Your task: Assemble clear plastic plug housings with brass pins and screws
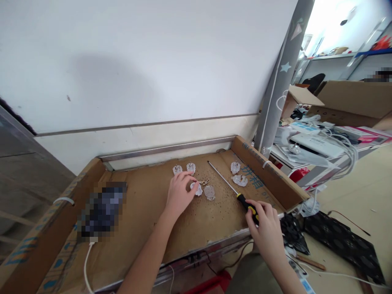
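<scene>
On the cardboard-lined work surface [147,204], my left hand [179,192] rests with its fingers curled down onto a clear plastic plug part [198,189]. Small brass pieces [204,182] lie just beside it, and another clear part [210,192] sits to their right. My right hand [265,222] grips the black and yellow handle of a long screwdriver [232,190], whose shaft lies pointing away across the board. More clear parts stand further back: a pair [183,168] and two more [237,173] at the right.
Cardboard walls [269,179] ring the work surface. A blurred dark device [102,210] with a white cable lies at the left. A grey post [283,77] rises at the right. Beyond it are boxes, cables and papers; dark foam sheets [337,241] lie on the floor.
</scene>
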Demonstrator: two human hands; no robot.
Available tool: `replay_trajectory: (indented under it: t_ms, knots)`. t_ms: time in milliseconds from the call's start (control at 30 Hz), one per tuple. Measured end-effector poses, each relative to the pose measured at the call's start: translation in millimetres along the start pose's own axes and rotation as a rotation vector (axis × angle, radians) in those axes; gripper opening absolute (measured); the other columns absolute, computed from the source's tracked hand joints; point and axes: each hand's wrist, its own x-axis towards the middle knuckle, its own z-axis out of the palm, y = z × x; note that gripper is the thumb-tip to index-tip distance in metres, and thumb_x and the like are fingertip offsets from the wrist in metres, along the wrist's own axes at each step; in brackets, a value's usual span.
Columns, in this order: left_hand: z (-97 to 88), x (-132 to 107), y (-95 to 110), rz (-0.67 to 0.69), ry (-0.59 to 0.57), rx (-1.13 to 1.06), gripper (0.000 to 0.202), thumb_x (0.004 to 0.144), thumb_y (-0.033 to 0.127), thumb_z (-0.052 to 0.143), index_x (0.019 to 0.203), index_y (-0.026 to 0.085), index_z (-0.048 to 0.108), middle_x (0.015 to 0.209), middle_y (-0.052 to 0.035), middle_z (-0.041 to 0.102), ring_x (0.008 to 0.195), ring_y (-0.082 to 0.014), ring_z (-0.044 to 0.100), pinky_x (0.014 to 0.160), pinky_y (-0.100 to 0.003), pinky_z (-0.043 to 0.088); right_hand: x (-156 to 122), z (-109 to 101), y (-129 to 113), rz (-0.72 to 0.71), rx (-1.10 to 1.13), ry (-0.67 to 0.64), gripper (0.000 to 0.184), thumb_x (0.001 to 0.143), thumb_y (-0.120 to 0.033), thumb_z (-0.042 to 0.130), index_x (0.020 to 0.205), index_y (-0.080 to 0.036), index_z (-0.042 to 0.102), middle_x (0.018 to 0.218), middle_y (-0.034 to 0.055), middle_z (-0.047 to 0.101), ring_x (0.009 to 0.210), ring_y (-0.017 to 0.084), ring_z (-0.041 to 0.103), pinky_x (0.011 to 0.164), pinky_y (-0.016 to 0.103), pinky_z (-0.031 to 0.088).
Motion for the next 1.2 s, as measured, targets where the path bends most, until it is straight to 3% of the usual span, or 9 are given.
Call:
replay_trajectory:
  t_ms: [167,367,500,567,700,767,967,1200]
  knots:
    - [6.3,-8.3,12.9,0.159,-0.151,-0.063,0.006,0.078,0.024,0.057,0.073,0.023,0.059,0.107,0.0003,0.063,0.106,-0.0206,0.050,0.096,-0.040,0.035,-1.8,0.6,-0.3,-0.002,-0.023,0.010,0.028,0.084,-0.031,0.047,0.108,-0.020,0.056,0.096,0.0079,0.049,0.089,0.019,0.045,0.084,0.035,0.038]
    - [9.1,-13.5,12.7,0.200,-0.246,-0.063,0.005,0.073,0.020,0.059,0.069,0.022,0.058,0.108,-0.0006,0.062,0.106,-0.0212,0.050,0.094,-0.039,0.035,-0.1,1.2,1.5,-0.002,-0.030,0.011,0.028,0.085,-0.033,0.045,0.106,-0.020,0.056,0.097,0.0086,0.050,0.088,0.019,0.046,0.082,0.035,0.038]
    - [9.7,-13.1,13.4,0.195,-0.268,-0.074,0.004,0.074,0.026,0.061,0.071,0.023,0.059,0.109,-0.0007,0.061,0.106,-0.0214,0.050,0.094,-0.040,0.035,2.0,0.7,3.4,0.013,-0.017,0.008,0.028,0.085,-0.033,0.043,0.107,-0.020,0.056,0.096,0.0079,0.052,0.088,0.019,0.048,0.081,0.034,0.039]
    - [6.1,-10.3,12.9,0.171,-0.211,-0.075,0.008,0.075,0.031,0.062,0.073,0.023,0.060,0.110,-0.0001,0.062,0.106,-0.0217,0.051,0.096,-0.041,0.034,2.8,0.1,4.6,0.020,-0.005,0.004,0.027,0.086,-0.033,0.043,0.106,-0.020,0.056,0.096,0.0077,0.052,0.088,0.019,0.048,0.081,0.033,0.039]
    - [-6.2,-1.5,7.5,0.036,0.099,-0.044,0.011,0.084,0.031,0.053,0.082,0.025,0.062,0.106,-0.0001,0.064,0.105,-0.0204,0.052,0.099,-0.041,0.033,5.0,-0.2,8.3,0.020,0.020,-0.002,0.029,0.086,-0.038,0.042,0.105,-0.021,0.056,0.095,0.0075,0.052,0.088,0.019,0.050,0.080,0.033,0.039]
    - [-9.3,1.0,3.8,-0.013,0.158,-0.015,0.012,0.086,0.030,0.051,0.087,0.026,0.063,0.105,0.0001,0.064,0.104,-0.0202,0.053,0.097,-0.040,0.034,6.5,0.0,10.3,0.017,0.028,-0.001,0.031,0.085,-0.043,0.045,0.104,-0.022,0.056,0.094,0.0067,0.052,0.089,0.018,0.051,0.081,0.032,0.040]
    - [1.0,-4.3,-0.3,0.046,-0.175,0.009,0.011,0.080,0.032,0.058,0.089,0.027,0.064,0.101,0.0020,0.065,0.099,-0.0208,0.054,0.094,-0.040,0.033,7.6,-0.2,9.4,0.030,0.029,0.014,0.031,0.083,-0.045,0.050,0.105,-0.023,0.056,0.093,0.0046,0.053,0.090,0.016,0.052,0.080,0.029,0.041]
    - [1.3,-2.3,-8.9,-0.056,-0.224,0.037,0.013,0.081,0.030,0.054,0.089,0.026,0.064,0.097,0.0007,0.066,0.095,-0.0214,0.055,0.090,-0.040,0.036,6.8,-0.9,2.5,0.036,0.014,0.043,0.030,0.083,-0.042,0.051,0.103,-0.021,0.057,0.092,0.0055,0.052,0.090,0.017,0.051,0.082,0.030,0.040]
